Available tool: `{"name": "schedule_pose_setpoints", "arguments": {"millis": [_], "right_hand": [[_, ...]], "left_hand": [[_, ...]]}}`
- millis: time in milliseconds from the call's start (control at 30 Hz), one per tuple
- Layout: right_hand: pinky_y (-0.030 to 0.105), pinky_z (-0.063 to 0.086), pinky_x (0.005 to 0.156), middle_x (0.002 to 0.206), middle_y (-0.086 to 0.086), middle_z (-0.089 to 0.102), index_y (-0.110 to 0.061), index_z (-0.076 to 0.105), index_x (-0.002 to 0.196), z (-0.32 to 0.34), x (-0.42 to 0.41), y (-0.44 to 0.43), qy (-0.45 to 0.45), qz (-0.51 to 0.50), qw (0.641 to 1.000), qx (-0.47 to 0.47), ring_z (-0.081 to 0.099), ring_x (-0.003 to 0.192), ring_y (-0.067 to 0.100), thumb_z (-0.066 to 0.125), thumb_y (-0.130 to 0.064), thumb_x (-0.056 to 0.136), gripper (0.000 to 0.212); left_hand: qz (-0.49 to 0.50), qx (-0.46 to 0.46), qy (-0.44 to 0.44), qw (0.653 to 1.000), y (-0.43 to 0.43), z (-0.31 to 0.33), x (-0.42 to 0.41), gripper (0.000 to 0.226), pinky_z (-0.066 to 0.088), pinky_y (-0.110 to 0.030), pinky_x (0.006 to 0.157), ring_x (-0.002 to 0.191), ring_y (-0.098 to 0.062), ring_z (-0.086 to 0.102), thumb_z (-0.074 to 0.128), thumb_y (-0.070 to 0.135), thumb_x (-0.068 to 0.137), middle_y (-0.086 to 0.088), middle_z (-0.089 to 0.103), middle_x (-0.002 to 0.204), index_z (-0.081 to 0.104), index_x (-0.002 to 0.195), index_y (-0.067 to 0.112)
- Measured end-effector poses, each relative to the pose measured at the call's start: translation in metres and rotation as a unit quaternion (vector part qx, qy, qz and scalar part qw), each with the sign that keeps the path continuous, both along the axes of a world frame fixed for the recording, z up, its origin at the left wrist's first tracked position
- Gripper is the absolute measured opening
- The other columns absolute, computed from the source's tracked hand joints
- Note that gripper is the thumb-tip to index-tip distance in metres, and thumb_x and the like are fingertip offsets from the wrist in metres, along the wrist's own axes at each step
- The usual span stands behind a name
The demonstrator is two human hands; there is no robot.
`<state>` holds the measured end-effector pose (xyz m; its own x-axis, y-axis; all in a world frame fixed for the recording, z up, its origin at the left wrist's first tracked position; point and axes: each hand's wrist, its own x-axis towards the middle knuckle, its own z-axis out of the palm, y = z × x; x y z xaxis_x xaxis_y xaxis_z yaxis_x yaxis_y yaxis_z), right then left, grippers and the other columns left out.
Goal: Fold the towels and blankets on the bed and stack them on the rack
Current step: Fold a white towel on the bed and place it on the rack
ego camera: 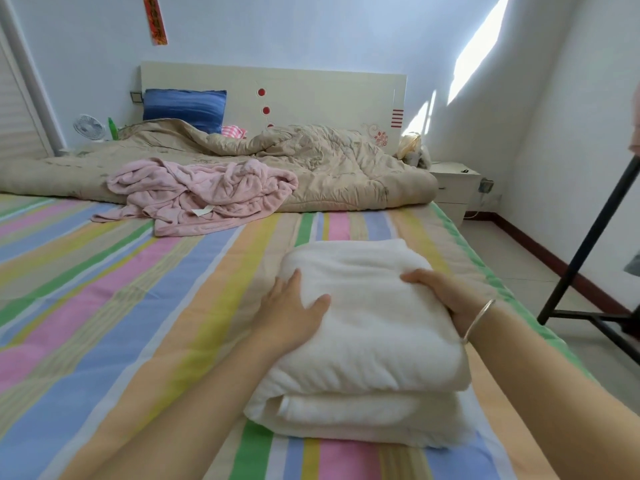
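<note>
While my left hand (294,306) lies flat and right hand (446,292) clasps the lower-centre white blanket (374,337), lopsided lifting could unfold it.

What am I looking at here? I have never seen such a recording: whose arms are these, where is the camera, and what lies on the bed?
There is no machine. A person wears one camera on the head, looking forward and down, so you see their own bare arms. On the striped bed lies a folded white blanket. The left hand presses flat against its left side. The right hand clasps its right side, thumb on top. Farther away lie a crumpled pink blanket and a beige quilt. The black frame at right may be the rack.
</note>
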<state>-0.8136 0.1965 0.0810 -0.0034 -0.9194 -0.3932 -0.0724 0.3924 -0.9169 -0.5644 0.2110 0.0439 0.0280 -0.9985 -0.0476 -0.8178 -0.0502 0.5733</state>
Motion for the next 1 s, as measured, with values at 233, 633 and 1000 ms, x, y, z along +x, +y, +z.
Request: {"name": "schedule_pose_setpoints", "arguments": {"millis": [233,633,1000], "right_hand": [[0.013,0.041,0.039,0.084,0.009,0.064,-0.002,0.065,0.099,-0.025,-0.018,0.014,0.157,-0.065,0.985,-0.035,0.055,0.058,0.018,0.064,-0.003,0.084,0.016],[0.054,-0.007,0.115,0.16,-0.018,-0.004,-0.045,0.008,0.151,-0.056,0.022,-0.028,0.574,0.156,0.789,-0.153,-0.009,0.148,0.015,0.019,-0.061,0.096,0.058],[0.028,0.046,0.069,0.106,-0.006,0.068,-0.024,0.06,0.121,-0.087,-0.042,-0.002,0.148,-0.005,0.989,0.01,0.065,0.088,0.014,0.074,-0.061,0.07,0.065]], "left_hand": [[-0.095,-0.09,-0.158,0.979,0.018,0.007,-0.055,0.063,-0.001,-0.045,0.121,0.15,-0.027,-0.008,0.029,0.042,0.102,-0.009,-0.009,0.163,-0.002,0.155,0.031],[-0.151,-0.02,-0.213,0.965,0.025,-0.031,-0.072,0.105,-0.019,-0.056,0.113,0.141,-0.031,-0.035,-0.009,0.089,0.058,-0.009,-0.031,0.157,-0.016,0.151,0.039],[-0.076,-0.261,0.082,0.959,0.038,-0.039,-0.041,0.06,0.026,-0.029,0.113,0.133,-0.015,0.044,0.026,0.059,0.081,0.007,0.057,0.136,0.064,0.118,0.032]]}}
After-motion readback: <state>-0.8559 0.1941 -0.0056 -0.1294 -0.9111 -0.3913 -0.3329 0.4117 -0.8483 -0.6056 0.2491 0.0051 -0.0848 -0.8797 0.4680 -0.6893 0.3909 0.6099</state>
